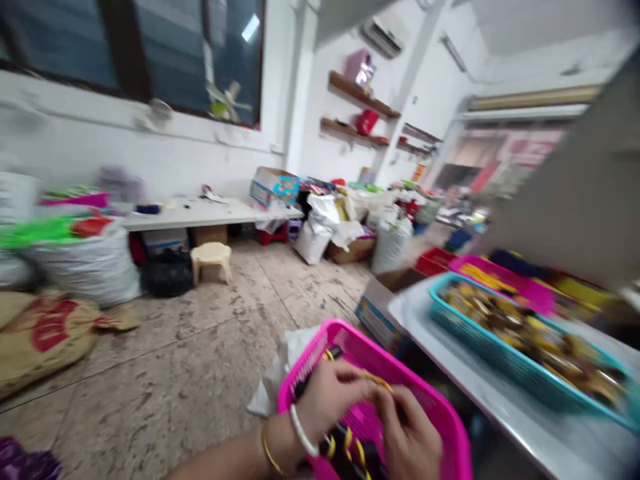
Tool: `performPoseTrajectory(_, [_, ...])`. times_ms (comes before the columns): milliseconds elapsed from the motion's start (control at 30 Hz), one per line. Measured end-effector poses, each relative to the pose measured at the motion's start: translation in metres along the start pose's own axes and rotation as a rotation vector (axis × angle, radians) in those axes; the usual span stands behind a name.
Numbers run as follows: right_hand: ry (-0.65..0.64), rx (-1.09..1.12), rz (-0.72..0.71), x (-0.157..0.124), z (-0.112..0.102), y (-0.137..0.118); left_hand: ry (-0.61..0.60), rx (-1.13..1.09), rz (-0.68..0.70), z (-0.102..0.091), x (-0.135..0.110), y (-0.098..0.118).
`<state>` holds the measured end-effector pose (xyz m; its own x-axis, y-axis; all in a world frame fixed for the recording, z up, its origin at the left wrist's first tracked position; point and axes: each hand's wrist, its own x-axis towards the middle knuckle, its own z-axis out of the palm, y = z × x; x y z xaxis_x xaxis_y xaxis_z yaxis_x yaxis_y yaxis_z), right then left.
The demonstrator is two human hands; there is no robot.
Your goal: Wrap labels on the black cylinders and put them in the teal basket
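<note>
A pink plastic basket (345,340) sits in front of me at the bottom of the view, with small black and yellow pieces (350,448) in it. Both hands are over the basket. My left hand (330,393), with a white and a gold bangle on the wrist, has its fingers curled round a small yellow and black piece (379,382). My right hand (413,433) meets it from the right, fingers pinched on the same piece. The picture is blurred by motion, so the piece's shape is unclear.
A white table (480,387) on the right bears a teal basket (480,340) full of yellow and dark pieces and a second pink basket (535,293). On the floor lie sacks (45,333), white bags (85,267), a small stool (211,259) and boxes (274,185).
</note>
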<state>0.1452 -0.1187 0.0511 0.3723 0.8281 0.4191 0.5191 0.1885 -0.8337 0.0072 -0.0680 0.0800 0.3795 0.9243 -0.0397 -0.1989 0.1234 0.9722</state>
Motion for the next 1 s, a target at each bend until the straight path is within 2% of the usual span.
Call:
performPoseTrajectory(100, [-0.071, 0.134, 0.049, -0.004, 0.002, -0.009, -0.068, -0.049, -0.087, -0.008, 0.002, 0.0])
performPoseTrajectory(200, [-0.047, 0.236, 0.163, 0.0, 0.006, -0.013, -0.112, -0.081, -0.155, -0.017, 0.006, -0.003])
performPoseTrajectory(333, [-0.12, 0.266, 0.275, 0.008, 0.0, 0.001, -0.256, -0.081, -0.228, -0.022, 0.013, -0.012])
performPoseTrajectory(400, [-0.22, 0.257, 0.301, 0.011, -0.007, 0.014, -0.25, -0.107, -0.277, -0.024, 0.02, -0.02])
performPoseTrajectory(467, [-0.353, 0.134, 0.247, 0.011, -0.015, 0.03, -0.196, -0.141, -0.335, -0.028, 0.028, -0.029])
performPoseTrajectory(533, [-0.538, -0.131, 0.1, 0.006, -0.02, 0.045, -0.138, -0.161, -0.381, -0.032, 0.037, -0.039])
performPoseTrajectory(600, [-0.726, -0.433, -0.058, -0.002, -0.019, 0.058, -0.092, -0.16, -0.397, -0.035, 0.042, -0.047])
performPoseTrajectory(667, [-0.854, -0.62, -0.132, -0.012, -0.013, 0.067, -0.066, -0.178, -0.391, -0.036, 0.045, -0.054])
performPoseTrajectory(767, [-0.842, -0.648, -0.098, -0.021, 0.0, 0.075, -0.081, -0.208, -0.392, -0.035, 0.045, -0.059])
performPoseTrajectory(867, [-0.742, -0.575, -0.05, -0.021, 0.005, 0.08, -0.098, -0.209, -0.393, -0.033, 0.044, -0.061])
performPoseTrajectory(967, [-0.62, -0.507, 0.003, -0.015, 0.001, 0.083, -0.04, -0.207, -0.391, -0.033, 0.045, -0.063])
performPoseTrajectory(1000, [-0.553, -0.409, 0.055, -0.014, -0.001, 0.083, -0.02, -0.205, -0.391, -0.033, 0.046, -0.064])
